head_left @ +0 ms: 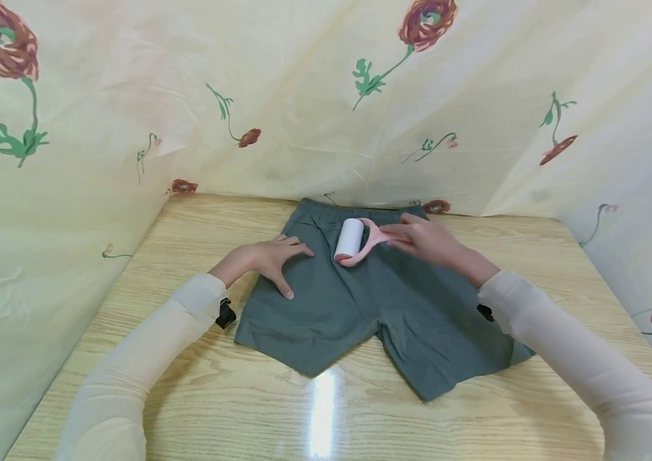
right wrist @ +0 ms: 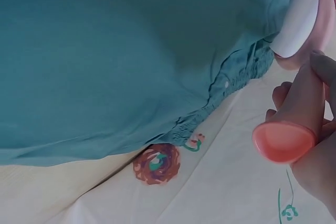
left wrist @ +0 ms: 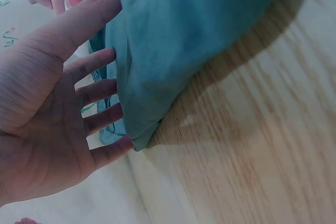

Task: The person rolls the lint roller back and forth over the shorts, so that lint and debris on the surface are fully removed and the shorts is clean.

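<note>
Our right hand (head_left: 431,241) grips the roller (head_left: 350,239) by its 3-o'clock handle (head_left: 378,236); spread left hand (head_left: 273,257) touches shorts (head_left: 317,314), likely light, floppy: pin at 9 o'clock.

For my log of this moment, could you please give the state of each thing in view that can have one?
Dark grey-green fabric shorts: spread out, lightly creased.
Pink-handled roller with white cylinder: held tilted near the waistband, apparently touching the shorts.
Left hand: fingers spread, touching the shorts.
Right hand: gripping the handle.
Pale wood-grain table: partly covered.
Cream floral cloth: hanging, creased.
</note>
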`<state>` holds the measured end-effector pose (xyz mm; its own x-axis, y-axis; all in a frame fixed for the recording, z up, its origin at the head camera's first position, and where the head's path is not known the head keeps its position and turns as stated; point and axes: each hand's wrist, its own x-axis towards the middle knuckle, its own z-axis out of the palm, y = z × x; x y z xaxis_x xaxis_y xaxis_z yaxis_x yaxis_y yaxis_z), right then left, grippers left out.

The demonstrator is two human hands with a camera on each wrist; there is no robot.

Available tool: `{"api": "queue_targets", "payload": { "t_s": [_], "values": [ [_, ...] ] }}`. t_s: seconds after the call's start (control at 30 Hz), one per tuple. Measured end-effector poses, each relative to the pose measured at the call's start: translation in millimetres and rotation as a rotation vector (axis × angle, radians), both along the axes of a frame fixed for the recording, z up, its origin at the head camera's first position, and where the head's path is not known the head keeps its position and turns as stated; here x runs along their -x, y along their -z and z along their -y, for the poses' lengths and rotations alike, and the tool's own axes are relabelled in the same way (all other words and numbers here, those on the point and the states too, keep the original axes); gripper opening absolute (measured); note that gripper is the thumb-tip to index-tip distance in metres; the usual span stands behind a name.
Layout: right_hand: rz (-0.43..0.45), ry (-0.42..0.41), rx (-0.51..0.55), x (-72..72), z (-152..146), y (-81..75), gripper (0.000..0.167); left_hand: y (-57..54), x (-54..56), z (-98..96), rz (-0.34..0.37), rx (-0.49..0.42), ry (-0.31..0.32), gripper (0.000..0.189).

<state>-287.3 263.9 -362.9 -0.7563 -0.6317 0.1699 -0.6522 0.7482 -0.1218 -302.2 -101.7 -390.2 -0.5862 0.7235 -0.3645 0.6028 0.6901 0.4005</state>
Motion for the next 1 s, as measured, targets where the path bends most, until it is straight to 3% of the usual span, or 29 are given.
{"api": "queue_targets", "payload": {
  "t_s": [0.4,0.77,1.0],
  "values": [
    [0.044,-0.013,0.015,-10.5,-22,10.8,0.047,-1.5,-1.0,-1.4,0.002,0.003,0.007,0.099],
    [0.034,-0.018,0.048,-21.2,-45,4.5,0.048,-2.9,-1.3,-0.1,0.010,-0.007,0.010,0.099],
    [0.071,0.037,0.030,-27.5,-65,2.6,0.047,-4.5,-1.6,-0.9,0.015,-0.004,0.011,0.098]
  ]
}}
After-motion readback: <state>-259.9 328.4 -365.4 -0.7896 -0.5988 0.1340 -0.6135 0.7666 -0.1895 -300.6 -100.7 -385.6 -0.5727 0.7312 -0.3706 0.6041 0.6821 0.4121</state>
